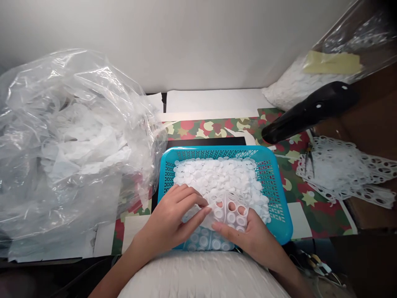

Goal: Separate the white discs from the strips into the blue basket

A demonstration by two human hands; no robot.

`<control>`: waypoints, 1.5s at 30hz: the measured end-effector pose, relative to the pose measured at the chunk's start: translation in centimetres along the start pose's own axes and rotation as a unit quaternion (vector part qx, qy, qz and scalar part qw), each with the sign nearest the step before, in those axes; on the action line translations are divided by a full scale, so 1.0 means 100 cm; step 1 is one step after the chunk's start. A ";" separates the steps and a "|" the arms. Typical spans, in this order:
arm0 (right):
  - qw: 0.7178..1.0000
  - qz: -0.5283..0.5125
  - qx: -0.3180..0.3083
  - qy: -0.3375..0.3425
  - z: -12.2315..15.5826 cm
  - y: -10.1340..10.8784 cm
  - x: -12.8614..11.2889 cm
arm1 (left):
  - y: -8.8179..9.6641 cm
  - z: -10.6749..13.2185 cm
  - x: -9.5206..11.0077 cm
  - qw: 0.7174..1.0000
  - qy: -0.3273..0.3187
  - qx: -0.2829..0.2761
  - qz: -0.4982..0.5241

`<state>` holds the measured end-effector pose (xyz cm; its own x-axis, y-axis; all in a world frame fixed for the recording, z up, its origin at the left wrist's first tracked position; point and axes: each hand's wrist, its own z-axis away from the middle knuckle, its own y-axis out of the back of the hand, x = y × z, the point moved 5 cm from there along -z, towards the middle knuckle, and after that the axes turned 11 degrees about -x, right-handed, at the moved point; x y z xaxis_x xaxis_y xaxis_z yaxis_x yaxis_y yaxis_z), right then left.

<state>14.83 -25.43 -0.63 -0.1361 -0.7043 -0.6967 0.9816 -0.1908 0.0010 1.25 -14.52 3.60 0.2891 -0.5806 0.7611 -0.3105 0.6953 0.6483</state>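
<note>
White holed sheet (pixel 231 217) — right hand (pixel 252 235) grips, left hand (pixel 176 212) pinches

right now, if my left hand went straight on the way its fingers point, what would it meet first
Most likely the white perforated sheet, whose edge your left hand seems to touch; the right hand holds it, though depth is unclear.
</note>
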 end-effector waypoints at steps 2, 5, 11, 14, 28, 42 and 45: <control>1.000 -0.001 0.024 -0.019 0.002 0.002 0.001 | 0.002 0.000 0.001 1.000 -0.002 0.020 0.009; 0.999 -0.027 0.032 -0.033 0.005 0.002 -0.001 | 0.008 0.001 0.002 0.997 -0.021 0.078 -0.003; 0.998 -0.051 0.036 -0.031 0.006 0.003 0.000 | 0.011 0.003 0.009 0.991 -0.081 0.070 -0.075; 0.997 -0.044 0.045 -0.040 0.007 0.005 0.003 | 0.010 0.004 0.012 0.987 -0.099 0.058 -0.109; 0.998 0.000 0.040 -0.050 0.010 0.002 -0.001 | 0.002 0.001 0.015 0.989 -0.119 0.009 -0.088; 0.992 0.104 -0.029 0.059 0.007 -0.005 -0.003 | 0.000 -0.002 0.019 0.985 -0.131 -0.044 -0.099; 0.996 0.076 -0.029 0.039 0.009 -0.007 0.000 | 0.004 -0.001 0.017 0.985 -0.139 -0.016 -0.096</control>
<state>14.01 -25.88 0.01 0.0242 -0.6664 -0.7452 0.9964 -0.0442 0.0719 1.74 -15.21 5.12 0.0789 -0.7936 0.6034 -0.2432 0.5716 0.7836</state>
